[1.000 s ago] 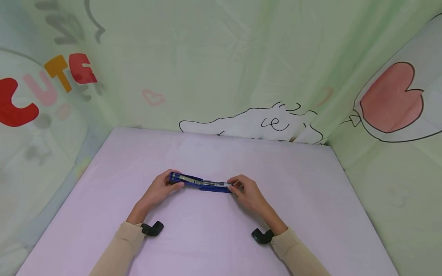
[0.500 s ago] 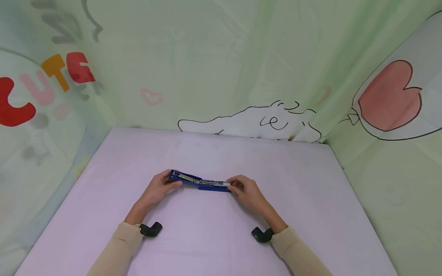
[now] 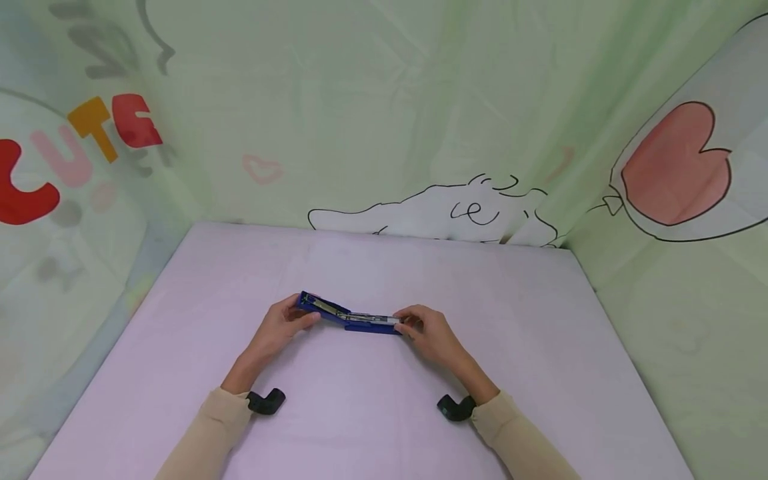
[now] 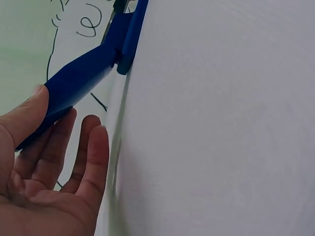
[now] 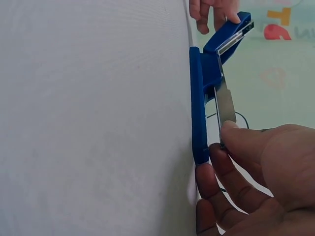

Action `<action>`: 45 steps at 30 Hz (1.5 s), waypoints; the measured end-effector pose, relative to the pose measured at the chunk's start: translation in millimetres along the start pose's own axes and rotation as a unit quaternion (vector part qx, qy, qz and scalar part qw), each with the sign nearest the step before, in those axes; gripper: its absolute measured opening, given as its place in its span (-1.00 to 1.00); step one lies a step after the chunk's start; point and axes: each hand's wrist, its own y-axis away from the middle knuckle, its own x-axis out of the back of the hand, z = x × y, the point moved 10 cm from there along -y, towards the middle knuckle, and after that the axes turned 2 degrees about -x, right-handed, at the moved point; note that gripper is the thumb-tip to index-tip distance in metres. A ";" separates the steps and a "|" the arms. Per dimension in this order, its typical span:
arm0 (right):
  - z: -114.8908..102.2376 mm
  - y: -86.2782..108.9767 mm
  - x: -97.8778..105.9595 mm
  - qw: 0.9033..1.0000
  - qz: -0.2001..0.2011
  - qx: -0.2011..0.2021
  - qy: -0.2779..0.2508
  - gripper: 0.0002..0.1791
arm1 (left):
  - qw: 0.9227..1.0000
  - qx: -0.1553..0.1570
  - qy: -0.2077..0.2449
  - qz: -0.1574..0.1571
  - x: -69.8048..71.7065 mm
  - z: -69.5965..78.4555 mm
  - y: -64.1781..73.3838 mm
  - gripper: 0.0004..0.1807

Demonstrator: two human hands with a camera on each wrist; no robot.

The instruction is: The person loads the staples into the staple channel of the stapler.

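Note:
A blue stapler lies opened out on the table, its top cover swung back to the left and raised. My left hand grips the free end of that cover, thumb on the near side. In the left wrist view the cover slants up from the hinge, between the thumb and fingers of that hand. My right hand pinches the front end of the metal staple magazine between thumb and index finger. Below it, the blue base rests along the table, other right fingertips right at its end.
The table has a pale pinkish cover. Printed curtains stand along its back and sides, with drawn figures and coloured letters. A black wrist camera sits at the left cuff, another black camera at the right cuff.
My left hand has tilted the stapler's cover up a little more and shifted slightly right. The right hand keeps its hold on the magazine, nearly still. The head view has drifted slightly.

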 end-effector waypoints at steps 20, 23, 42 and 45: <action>3.4 1.4 -1.9 0.999 0.002 -0.032 -0.005 -0.77 | 0.997 -0.052 -0.057 0.009 -12.6 27.9 -3.0 -0.70; 3.8 1.1 -2.9 0.999 0.000 -0.038 -0.001 -0.77 | 0.996 -0.042 -0.075 0.013 -13.9 30.6 -2.6 -0.70; 0.0 -1.5 -1.9 1.000 0.007 -0.012 0.011 -0.77 | 0.994 -0.057 -0.095 -0.004 -26.0 47.4 -4.4 -0.53; 0.2 -1.0 -1.8 1.000 0.010 -0.013 0.009 -0.78 | 0.993 -0.056 -0.102 -0.006 -28.0 48.7 -5.4 -0.49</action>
